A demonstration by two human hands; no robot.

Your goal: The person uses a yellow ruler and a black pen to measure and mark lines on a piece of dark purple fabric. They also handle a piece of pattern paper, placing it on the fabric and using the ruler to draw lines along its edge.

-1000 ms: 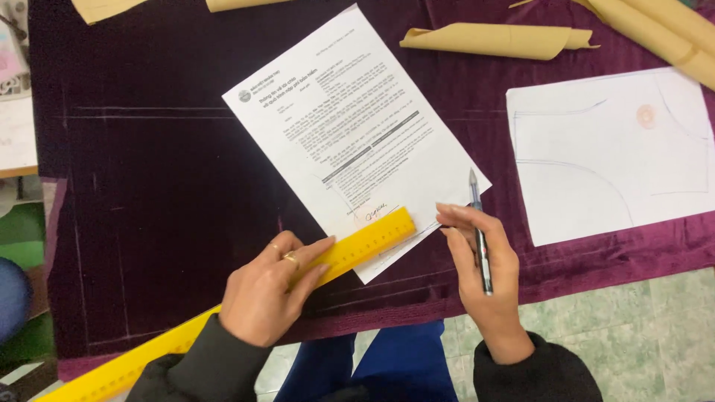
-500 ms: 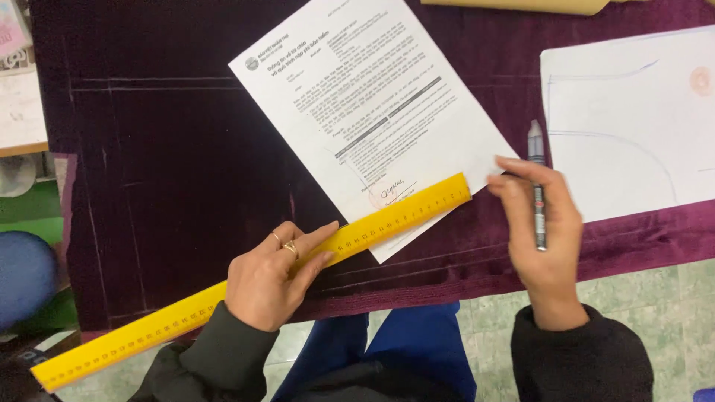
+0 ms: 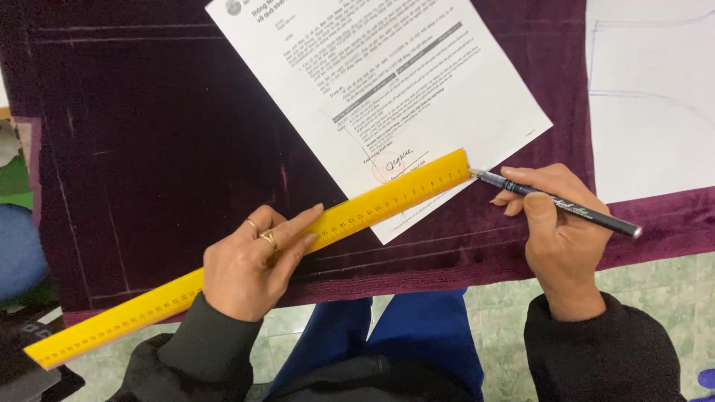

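A long yellow ruler (image 3: 387,199) lies slanted over dark purple velvet fabric (image 3: 164,149) and the lower corner of a printed white sheet (image 3: 387,82). My left hand (image 3: 257,260), with rings on one finger, presses flat on the ruler's middle. My right hand (image 3: 558,223) grips a dark pen (image 3: 573,208), whose tip touches the paper right at the ruler's upper end.
A second white sheet with drawn curved lines (image 3: 655,97) lies at the upper right on the fabric. Faint chalk lines cross the velvet. Blue trousers (image 3: 417,335) and a pale tiled floor (image 3: 663,283) show below the fabric's edge. A blue round object (image 3: 18,253) sits at the left.
The view has closed in on the work. My right hand turned the pen from upright to slanted and brought its tip to the ruler's end. My left hand stays on the ruler.
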